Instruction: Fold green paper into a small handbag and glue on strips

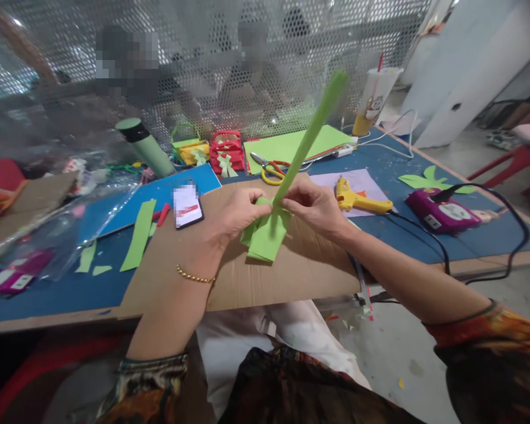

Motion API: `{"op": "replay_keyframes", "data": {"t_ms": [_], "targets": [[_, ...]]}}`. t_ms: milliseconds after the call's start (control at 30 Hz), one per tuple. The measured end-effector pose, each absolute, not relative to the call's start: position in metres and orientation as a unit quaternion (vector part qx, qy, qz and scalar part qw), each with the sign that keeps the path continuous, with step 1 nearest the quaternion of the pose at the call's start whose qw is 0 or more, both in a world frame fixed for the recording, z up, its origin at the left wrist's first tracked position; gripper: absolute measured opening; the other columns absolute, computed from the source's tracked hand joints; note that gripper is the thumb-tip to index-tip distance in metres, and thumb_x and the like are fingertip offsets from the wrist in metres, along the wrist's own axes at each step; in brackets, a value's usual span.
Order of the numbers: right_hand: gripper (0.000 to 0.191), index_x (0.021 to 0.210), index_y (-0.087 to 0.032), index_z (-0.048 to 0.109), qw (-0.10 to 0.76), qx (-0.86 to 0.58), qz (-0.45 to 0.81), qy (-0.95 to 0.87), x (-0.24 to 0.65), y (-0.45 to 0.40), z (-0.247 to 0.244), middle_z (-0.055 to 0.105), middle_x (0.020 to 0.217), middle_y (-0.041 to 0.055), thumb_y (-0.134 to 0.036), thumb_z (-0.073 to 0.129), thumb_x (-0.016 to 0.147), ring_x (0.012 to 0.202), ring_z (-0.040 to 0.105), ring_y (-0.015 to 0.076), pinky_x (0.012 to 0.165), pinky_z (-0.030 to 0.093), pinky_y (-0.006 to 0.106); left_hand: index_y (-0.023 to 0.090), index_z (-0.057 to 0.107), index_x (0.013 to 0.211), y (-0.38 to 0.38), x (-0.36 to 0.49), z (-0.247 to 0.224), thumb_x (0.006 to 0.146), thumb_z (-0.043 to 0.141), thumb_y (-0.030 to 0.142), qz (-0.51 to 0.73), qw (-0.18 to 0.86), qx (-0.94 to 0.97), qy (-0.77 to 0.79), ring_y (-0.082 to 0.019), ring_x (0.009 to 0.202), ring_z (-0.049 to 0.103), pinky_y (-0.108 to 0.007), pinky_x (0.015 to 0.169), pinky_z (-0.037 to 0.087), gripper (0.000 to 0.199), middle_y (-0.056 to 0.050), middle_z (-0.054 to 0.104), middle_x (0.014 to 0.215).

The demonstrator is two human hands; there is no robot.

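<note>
Green strip [311, 135] stands up between your hands, long axis slanting away and to your right; its foot meets the folded green piece [269, 238] just below your fingertips. Left hand [241, 212] pinches the folded piece; right hand [315, 207], nearer the strip, pinches its foot. Hands close together. Under them, cardboard [320, 262] on blue table [408, 241]; can't tell if the piece touches it. Glue gun [366, 202] right, phone [187, 206] left, mesh screen [320, 35] beyond.

Folded light-green paper [265, 244] is held over brown cardboard [322, 268], a long green strip [314, 131], perhaps attached, slanting up rightward
</note>
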State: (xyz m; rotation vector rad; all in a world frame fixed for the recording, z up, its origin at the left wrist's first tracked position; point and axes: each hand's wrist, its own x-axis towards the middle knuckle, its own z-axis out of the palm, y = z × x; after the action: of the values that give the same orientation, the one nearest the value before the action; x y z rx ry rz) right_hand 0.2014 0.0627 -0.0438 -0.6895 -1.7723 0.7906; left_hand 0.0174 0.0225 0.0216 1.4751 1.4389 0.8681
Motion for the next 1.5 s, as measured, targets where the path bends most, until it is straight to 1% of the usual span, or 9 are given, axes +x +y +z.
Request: {"op": "replay_keyframes", "data": {"t_ms": [200, 400, 600, 833, 1000, 1100, 1267, 1400, 1500], "targets": [[0.010, 0.086, -0.019, 0.072, 0.528, -0.248, 0.177, -0.793, 0.203, 0.055, -0.042, 0.062, 0.078, 0.0005, -0.022, 0.066, 0.094, 0.065, 0.050, 0.0116, 0.059, 0.043, 0.026, 0.017, 0.053, 0.059, 0.020, 0.020, 0.026, 0.075, 0.061, 0.001, 0.359, 0.444, 0.577, 0.583, -0.006, 0.047, 0.044, -0.020, 0.046, 0.028, 0.024, 0.008, 0.046, 0.050], [0.015, 0.093, -0.021, 0.077, 0.516, -0.196, 0.045, -0.833, 0.205, 0.053, -0.045, 0.063, 0.084, 0.0027, -0.017, 0.063, 0.098, 0.066, 0.056, 0.0116, 0.057, 0.044, 0.024, 0.016, 0.060, 0.065, 0.020, 0.018, 0.027, 0.081, 0.063, 0.011, 0.350, 0.461, 0.577, 0.576, -0.008, 0.051, 0.047, -0.021, 0.048, 0.033, 0.017, 0.005, 0.053, 0.057], [0.020, 0.094, -0.020, 0.076, 0.494, -0.196, -0.057, -0.846, 0.205, 0.051, -0.046, 0.066, 0.082, 0.0041, -0.015, 0.059, 0.101, 0.067, 0.059, 0.0129, 0.059, 0.045, 0.026, 0.016, 0.059, 0.062, 0.019, 0.020, 0.029, 0.083, 0.059, 0.010, 0.350, 0.461, 0.573, 0.581, -0.007, 0.049, 0.046, -0.021, 0.047, 0.032, 0.022, 0.005, 0.051, 0.055], [0.022, 0.099, -0.021, 0.079, 0.445, -0.223, -0.075, -0.864, 0.208, 0.050, -0.046, 0.070, 0.087, 0.0064, -0.019, 0.058, 0.103, 0.073, 0.064, 0.0153, 0.066, 0.048, 0.028, 0.016, 0.061, 0.065, 0.019, 0.019, 0.026, 0.082, 0.060, 0.011, 0.359, 0.477, 0.565, 0.570, -0.008, 0.050, 0.048, -0.021, 0.048, 0.034, 0.018, 0.004, 0.054, 0.057], [0.027, 0.100, -0.021, 0.081, 0.411, -0.241, -0.115, -0.872, 0.208, 0.046, -0.044, 0.070, 0.084, 0.0062, -0.016, 0.054, 0.103, 0.071, 0.061, 0.0153, 0.064, 0.046, 0.029, 0.015, 0.064, 0.067, 0.022, 0.017, 0.023, 0.079, 0.062, 0.013, 0.368, 0.474, 0.566, 0.566, -0.008, 0.051, 0.050, -0.021, 0.049, 0.035, 0.012, 0.004, 0.058, 0.059], [0.028, 0.101, -0.021, 0.081, 0.412, -0.242, -0.126, -0.869, 0.207, 0.045, -0.044, 0.070, 0.085, 0.0065, -0.016, 0.053, 0.103, 0.071, 0.060, 0.0151, 0.063, 0.046, 0.029, 0.015, 0.065, 0.067, 0.023, 0.015, 0.020, 0.077, 0.062, 0.014, 0.371, 0.467, 0.577, 0.557, -0.008, 0.052, 0.050, -0.021, 0.050, 0.035, 0.011, 0.003, 0.058, 0.060], [0.027, 0.103, -0.020, 0.081, 0.420, -0.235, -0.126, -0.867, 0.208, 0.045, -0.044, 0.070, 0.085, 0.0068, -0.019, 0.054, 0.104, 0.072, 0.061, 0.0154, 0.064, 0.046, 0.029, 0.016, 0.062, 0.063, 0.022, 0.013, 0.021, 0.078, 0.061, 0.015, 0.362, 0.442, 0.608, 0.551, -0.008, 0.051, 0.046, -0.022, 0.048, 0.031, 0.015, 0.004, 0.053, 0.057], [0.025, 0.104, -0.020, 0.080, 0.431, -0.220, -0.118, -0.867, 0.209, 0.045, -0.043, 0.070, 0.085, 0.0066, -0.018, 0.056, 0.104, 0.071, 0.059, 0.0152, 0.063, 0.041, 0.030, 0.016, 0.059, 0.061, 0.020, 0.016, 0.025, 0.081, 0.059, 0.011, 0.363, 0.442, 0.607, 0.552, -0.007, 0.049, 0.042, -0.022, 0.048, 0.028, 0.021, 0.005, 0.048, 0.055], [0.028, 0.106, -0.022, 0.081, 0.412, -0.229, -0.134, -0.872, 0.209, 0.044, -0.043, 0.069, 0.085, 0.0059, -0.019, 0.053, 0.105, 0.071, 0.057, 0.0151, 0.062, 0.038, 0.030, 0.016, 0.057, 0.059, 0.019, 0.020, 0.028, 0.081, 0.056, 0.006, 0.366, 0.452, 0.588, 0.562, -0.007, 0.048, 0.041, -0.022, 0.048, 0.028, 0.024, 0.006, 0.045, 0.053]]}}
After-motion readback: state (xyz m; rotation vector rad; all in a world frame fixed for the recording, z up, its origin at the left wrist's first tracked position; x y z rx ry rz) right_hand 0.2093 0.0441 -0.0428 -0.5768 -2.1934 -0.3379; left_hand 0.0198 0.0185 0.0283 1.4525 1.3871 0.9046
